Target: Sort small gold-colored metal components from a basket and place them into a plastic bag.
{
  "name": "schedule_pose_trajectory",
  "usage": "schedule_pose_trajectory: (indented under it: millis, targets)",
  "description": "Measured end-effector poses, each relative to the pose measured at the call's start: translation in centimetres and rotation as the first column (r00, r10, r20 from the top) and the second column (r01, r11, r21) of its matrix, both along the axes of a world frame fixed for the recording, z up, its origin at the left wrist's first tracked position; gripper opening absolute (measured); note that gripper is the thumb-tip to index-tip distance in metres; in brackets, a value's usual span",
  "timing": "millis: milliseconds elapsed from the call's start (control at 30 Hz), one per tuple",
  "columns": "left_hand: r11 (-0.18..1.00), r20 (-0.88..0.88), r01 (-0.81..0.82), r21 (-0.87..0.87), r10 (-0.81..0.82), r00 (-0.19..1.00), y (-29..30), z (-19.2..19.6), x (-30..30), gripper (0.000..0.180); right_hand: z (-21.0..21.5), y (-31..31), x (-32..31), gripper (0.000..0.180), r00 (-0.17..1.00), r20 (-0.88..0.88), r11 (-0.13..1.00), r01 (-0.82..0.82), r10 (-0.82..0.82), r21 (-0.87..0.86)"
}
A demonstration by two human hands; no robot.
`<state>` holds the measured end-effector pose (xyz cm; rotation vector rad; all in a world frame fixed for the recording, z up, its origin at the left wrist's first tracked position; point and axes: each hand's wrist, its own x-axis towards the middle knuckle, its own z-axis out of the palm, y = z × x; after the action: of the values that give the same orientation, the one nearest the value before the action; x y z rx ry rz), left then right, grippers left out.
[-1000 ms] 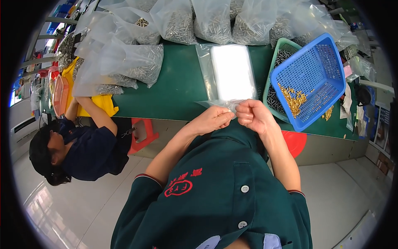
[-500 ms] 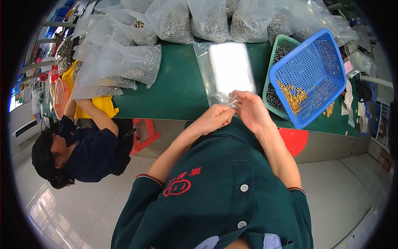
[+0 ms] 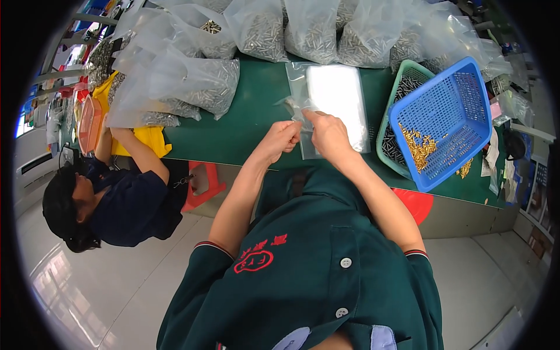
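Observation:
A small, crumpled clear plastic bag [image 3: 296, 111] is at the fingertips of both hands, just over the left part of the stack of clear bags. My left hand [image 3: 281, 140] is closed, with its fingers curled and the thumb side pinching the lower part of the small bag. My right hand [image 3: 331, 137] pinches the bag's right side, its index finger reaching forward and its other fingers folded under. Whatever the bag holds is too small to make out. Beneath lies the flat stack of clear plastic bags [image 3: 335, 96], shiny white in the light.
At the right, a blue basket [image 3: 446, 111] with brass-coloured pieces leans over a green basket [image 3: 385, 153] of dark metal pieces. Bags of silver metal pins [image 3: 262, 36] line the green table's far side. A co-worker [image 3: 116, 204] sits at the left.
Both hands have moved forward and left with the small bag, off the table's near edge. The right hand has turned from palm showing to back of hand upward. The view has shifted slightly.

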<state>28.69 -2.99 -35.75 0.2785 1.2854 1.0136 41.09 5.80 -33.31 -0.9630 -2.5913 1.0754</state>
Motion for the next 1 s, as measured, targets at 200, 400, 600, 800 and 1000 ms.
schedule_pose_trajectory:
  millis: [200,400,600,800,1000]
  targets:
    - [0.999,-0.009,0.043,0.032,-0.043,0.999,0.9,-2.0,0.3,0.031,-3.0,-0.1,-1.1,0.030,0.994,0.091,0.984,0.038,-0.054,0.172]
    - [0.993,-0.197,0.040,-0.114,-0.062,0.978,1.5,-4.5,0.0,0.032,-5.5,0.4,-1.0,0.024,0.997,0.021,0.972,0.065,-0.072,0.224]
    - [0.996,-0.124,0.015,-0.086,-0.026,0.992,1.6,-4.3,-0.7,0.035,-5.4,0.3,-0.4,0.017,0.863,-0.389,0.946,0.307,-0.322,-0.101]
    - [0.998,-0.052,0.044,-0.034,-0.046,0.998,2.3,-3.9,-0.4,0.037,-5.2,0.6,0.5,0.020,0.770,-0.356,0.833,0.392,-0.530,-0.391]
    - [1.000,0.070,0.021,0.008,-0.022,0.997,2.3,-2.7,0.1,0.036,-4.5,1.1,0.7,0.028,0.826,-0.391,0.909,0.411,-0.406,-0.076]
